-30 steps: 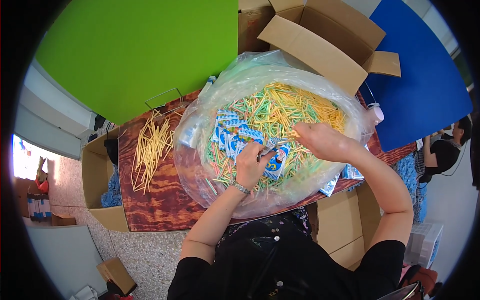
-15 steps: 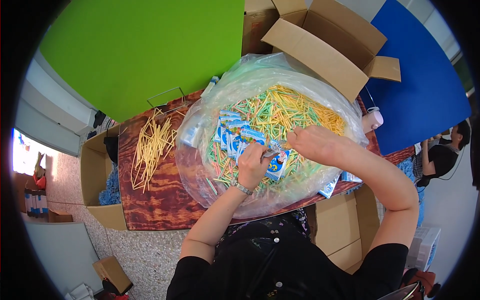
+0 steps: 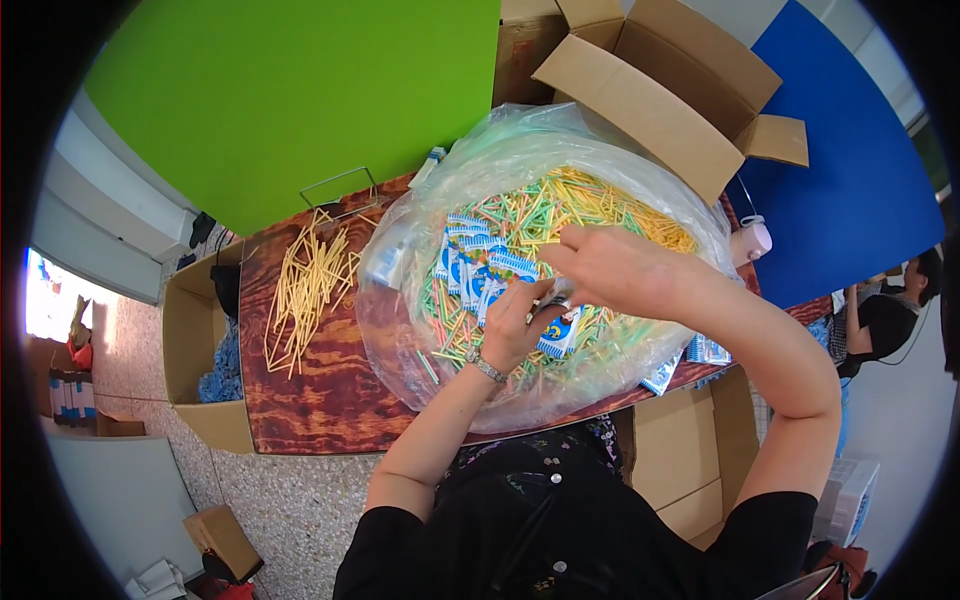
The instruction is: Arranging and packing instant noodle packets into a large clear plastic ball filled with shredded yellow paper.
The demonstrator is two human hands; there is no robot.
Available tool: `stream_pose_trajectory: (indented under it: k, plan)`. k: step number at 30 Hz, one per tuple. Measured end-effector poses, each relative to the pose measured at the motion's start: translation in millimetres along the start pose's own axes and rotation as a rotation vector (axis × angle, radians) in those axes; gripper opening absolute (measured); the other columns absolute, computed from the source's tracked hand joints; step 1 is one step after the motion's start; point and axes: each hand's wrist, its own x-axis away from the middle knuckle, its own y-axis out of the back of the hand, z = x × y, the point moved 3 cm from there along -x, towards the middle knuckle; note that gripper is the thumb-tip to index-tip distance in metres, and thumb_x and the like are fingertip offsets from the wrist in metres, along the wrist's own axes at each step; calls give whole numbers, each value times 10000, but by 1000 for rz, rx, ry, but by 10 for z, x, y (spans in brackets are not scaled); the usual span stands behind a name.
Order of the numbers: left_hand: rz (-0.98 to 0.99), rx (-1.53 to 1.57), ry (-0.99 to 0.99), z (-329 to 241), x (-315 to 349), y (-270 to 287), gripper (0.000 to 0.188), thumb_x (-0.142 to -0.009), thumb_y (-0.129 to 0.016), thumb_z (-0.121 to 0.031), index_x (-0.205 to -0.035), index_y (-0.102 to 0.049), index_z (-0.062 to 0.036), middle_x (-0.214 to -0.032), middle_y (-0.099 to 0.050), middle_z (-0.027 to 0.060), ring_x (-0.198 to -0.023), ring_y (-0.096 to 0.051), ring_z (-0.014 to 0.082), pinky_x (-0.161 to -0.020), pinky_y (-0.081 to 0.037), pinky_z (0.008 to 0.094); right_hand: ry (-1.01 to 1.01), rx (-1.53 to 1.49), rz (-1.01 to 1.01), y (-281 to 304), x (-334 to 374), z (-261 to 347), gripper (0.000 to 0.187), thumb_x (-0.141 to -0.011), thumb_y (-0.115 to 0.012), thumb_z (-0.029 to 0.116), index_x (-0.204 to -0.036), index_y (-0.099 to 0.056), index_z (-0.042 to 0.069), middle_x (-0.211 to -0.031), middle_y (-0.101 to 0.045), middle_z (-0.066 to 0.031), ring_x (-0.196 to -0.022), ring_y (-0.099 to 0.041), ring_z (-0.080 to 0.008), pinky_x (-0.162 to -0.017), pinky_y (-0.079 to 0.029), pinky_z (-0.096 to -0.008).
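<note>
A large clear plastic bag [image 3: 400, 345] lies spread open on the table, full of thin yellow, green and pink sticks [image 3: 525, 215]. Several small blue and white packets [image 3: 470, 255] rest on the sticks in an overlapping row. My left hand [image 3: 512, 322] is closed on a small packet, whose silvery end [image 3: 560, 290] shows beside the fingers. Just below that hand is the blue, picture-printed face of a packet [image 3: 560, 336]. My right hand [image 3: 605, 265] is over the silvery end with its fingers pinched together. What they pinch, if anything, is hidden.
Loose yellow sticks [image 3: 305, 285] lie on the wood-patterned table [image 3: 330, 415] at left, near a wire stand [image 3: 338, 188]. An open carton [image 3: 640, 110] sits behind the bag. More packets [image 3: 662, 375] lie at the front right edge. Another person [image 3: 888, 310] is at far right.
My right hand has shifted left, and its fingers are now closer to my left hand, over the packet's silvery end. My left hand has stayed nearly in place, still gripping.
</note>
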Motion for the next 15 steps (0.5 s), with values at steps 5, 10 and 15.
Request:
stream_pose_trajectory:
  k: [5, 10, 15]
  plan:
    - [31, 122, 234, 68, 54, -16, 316, -725, -812, -89, -972, -630, -15, -835, -639, 68, -679, -618, 140, -576, -496, 255, 171, -122, -252, -206, 70, -158, 435, -809, -688, 122, -1207, -537, 35, -1040, -589, -159, -959, -598, -348, -796, -502, -421]
    - [4, 175, 216, 177, 53, -18, 273, -730, -805, -78, -944, -647, -15, -842, -640, 58, -688, -619, 141, -586, -498, 252, 179, -154, -409, -201, 70, -295, 325, -827, -642, 94, -1140, -582, 33, -990, -607, -159, -943, -603, -341, -794, -499, -425]
    - [21, 102, -25, 77, -117, -14, 278, -744, -779, -35, -982, -635, -25, -818, -621, 57, -675, -610, 167, -575, -487, 284, 142, -145, -365, -290, 27, -386, 226, -843, -641, 158, -1055, -639, 80, -888, -627, -127, -846, -627, -325, -752, -512, -419]
